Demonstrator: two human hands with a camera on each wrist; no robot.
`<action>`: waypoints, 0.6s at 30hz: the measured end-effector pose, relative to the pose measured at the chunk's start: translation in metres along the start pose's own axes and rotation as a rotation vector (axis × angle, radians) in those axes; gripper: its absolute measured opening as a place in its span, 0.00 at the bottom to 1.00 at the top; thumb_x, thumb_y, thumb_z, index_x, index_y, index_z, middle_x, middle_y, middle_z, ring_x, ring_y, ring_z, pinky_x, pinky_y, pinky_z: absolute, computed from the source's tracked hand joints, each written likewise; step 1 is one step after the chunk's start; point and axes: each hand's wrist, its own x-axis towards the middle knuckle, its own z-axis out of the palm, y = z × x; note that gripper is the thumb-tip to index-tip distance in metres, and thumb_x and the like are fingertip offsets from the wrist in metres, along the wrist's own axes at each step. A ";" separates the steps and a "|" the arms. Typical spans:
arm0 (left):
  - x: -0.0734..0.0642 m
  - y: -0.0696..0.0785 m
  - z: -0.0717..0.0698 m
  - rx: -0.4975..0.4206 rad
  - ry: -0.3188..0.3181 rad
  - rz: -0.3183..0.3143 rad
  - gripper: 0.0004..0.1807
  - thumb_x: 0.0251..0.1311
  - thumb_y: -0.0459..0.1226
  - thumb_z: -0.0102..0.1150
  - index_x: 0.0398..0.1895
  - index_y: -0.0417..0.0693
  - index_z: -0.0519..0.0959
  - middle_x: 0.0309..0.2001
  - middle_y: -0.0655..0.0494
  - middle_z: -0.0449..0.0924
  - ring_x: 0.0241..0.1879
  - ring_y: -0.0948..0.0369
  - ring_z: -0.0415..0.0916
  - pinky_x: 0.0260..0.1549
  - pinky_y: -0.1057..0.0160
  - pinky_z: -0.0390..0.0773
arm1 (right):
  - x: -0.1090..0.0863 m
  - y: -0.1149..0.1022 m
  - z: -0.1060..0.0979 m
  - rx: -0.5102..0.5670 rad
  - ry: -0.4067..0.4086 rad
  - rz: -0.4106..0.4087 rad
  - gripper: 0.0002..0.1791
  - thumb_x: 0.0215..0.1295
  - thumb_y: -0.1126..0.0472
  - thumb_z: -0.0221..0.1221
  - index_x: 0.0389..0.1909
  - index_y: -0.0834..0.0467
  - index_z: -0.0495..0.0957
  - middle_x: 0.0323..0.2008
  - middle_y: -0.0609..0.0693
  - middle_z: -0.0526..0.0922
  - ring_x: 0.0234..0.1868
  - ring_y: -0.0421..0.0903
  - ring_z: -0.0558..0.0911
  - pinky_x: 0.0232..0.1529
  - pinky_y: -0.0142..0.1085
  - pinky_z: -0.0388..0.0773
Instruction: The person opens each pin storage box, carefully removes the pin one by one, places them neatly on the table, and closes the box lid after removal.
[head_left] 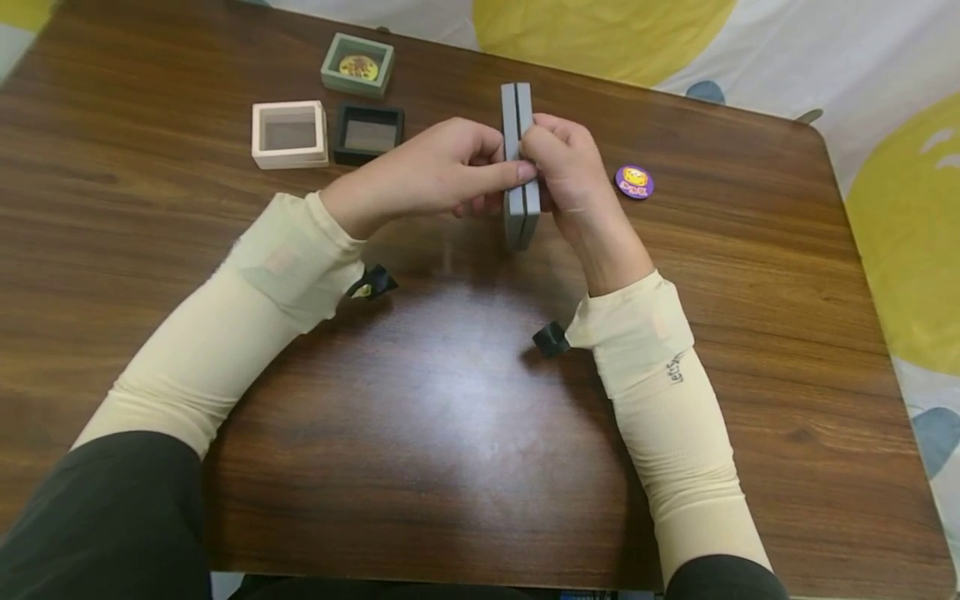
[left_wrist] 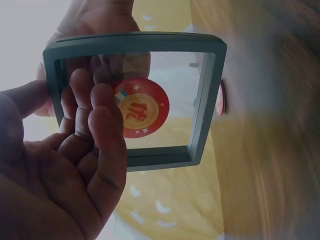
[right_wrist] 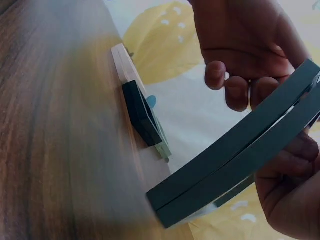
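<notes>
Both hands hold up a grey square display frame, seen edge-on in the head view, with a dark seam running between its two halves. My left hand lays its thumb across the top edge, its fingers bent in front of the clear film in the left wrist view. The right hand grips the opposite side with curled fingers. A round red badge with a yellow centre shows in the film window, partly covered by left fingertips. In the right wrist view a narrow gap shows along the seam of the frame.
At the back left of the wooden table stand a cream frame, a black frame and a green frame holding a yellow badge. A purple badge lies right of the right hand. Patterned cloth hangs behind.
</notes>
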 end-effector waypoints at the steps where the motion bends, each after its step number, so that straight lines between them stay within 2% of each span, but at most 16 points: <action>1: -0.001 0.000 0.000 0.011 0.013 0.010 0.18 0.64 0.51 0.53 0.29 0.45 0.73 0.23 0.57 0.76 0.22 0.63 0.70 0.23 0.66 0.72 | 0.000 0.000 0.000 0.004 0.013 -0.007 0.10 0.54 0.67 0.43 0.17 0.59 0.69 0.11 0.45 0.75 0.14 0.40 0.79 0.16 0.28 0.73; 5: -0.002 0.001 0.001 0.135 0.079 0.091 0.21 0.58 0.54 0.59 0.36 0.45 0.74 0.35 0.53 0.76 0.33 0.61 0.72 0.32 0.66 0.71 | 0.001 0.000 -0.001 0.043 0.047 -0.033 0.12 0.55 0.66 0.44 0.18 0.58 0.73 0.13 0.44 0.73 0.15 0.37 0.74 0.17 0.28 0.69; 7: -0.002 0.001 0.002 0.233 0.115 0.159 0.27 0.52 0.56 0.64 0.42 0.43 0.73 0.47 0.50 0.72 0.45 0.58 0.69 0.43 0.64 0.70 | 0.002 0.000 -0.002 0.069 0.056 -0.054 0.13 0.58 0.66 0.46 0.18 0.57 0.75 0.15 0.44 0.74 0.17 0.36 0.72 0.19 0.28 0.69; 9: -0.002 -0.001 0.004 0.314 0.135 0.225 0.35 0.46 0.58 0.68 0.47 0.42 0.71 0.58 0.45 0.64 0.58 0.54 0.63 0.56 0.60 0.67 | 0.002 0.001 -0.004 0.085 0.059 -0.072 0.12 0.60 0.64 0.47 0.20 0.56 0.76 0.16 0.44 0.75 0.18 0.37 0.74 0.21 0.29 0.71; 12: -0.001 -0.006 0.006 0.382 0.151 0.311 0.43 0.39 0.60 0.72 0.50 0.41 0.66 0.68 0.41 0.49 0.69 0.49 0.46 0.68 0.53 0.56 | 0.002 0.001 -0.005 0.135 0.058 -0.069 0.09 0.61 0.62 0.49 0.24 0.57 0.76 0.19 0.45 0.77 0.21 0.38 0.76 0.25 0.31 0.74; 14: 0.000 -0.010 0.008 0.421 0.180 0.352 0.46 0.37 0.61 0.72 0.51 0.42 0.64 0.69 0.40 0.42 0.72 0.48 0.38 0.71 0.52 0.52 | 0.003 0.001 -0.005 0.181 0.041 -0.053 0.08 0.60 0.61 0.49 0.27 0.58 0.75 0.21 0.46 0.77 0.23 0.39 0.76 0.27 0.32 0.73; 16: 0.003 -0.014 0.008 0.443 0.222 0.380 0.48 0.36 0.62 0.72 0.53 0.42 0.62 0.69 0.39 0.38 0.73 0.48 0.35 0.72 0.53 0.50 | 0.002 0.001 -0.004 0.269 0.004 -0.032 0.08 0.61 0.60 0.48 0.31 0.59 0.74 0.25 0.48 0.77 0.27 0.40 0.75 0.32 0.33 0.73; 18: 0.005 -0.017 0.007 0.457 0.261 0.400 0.51 0.35 0.61 0.73 0.55 0.41 0.59 0.68 0.38 0.39 0.74 0.48 0.33 0.73 0.56 0.48 | 0.002 0.000 -0.004 0.345 -0.045 -0.020 0.11 0.63 0.60 0.44 0.31 0.59 0.74 0.24 0.47 0.76 0.26 0.40 0.73 0.31 0.31 0.70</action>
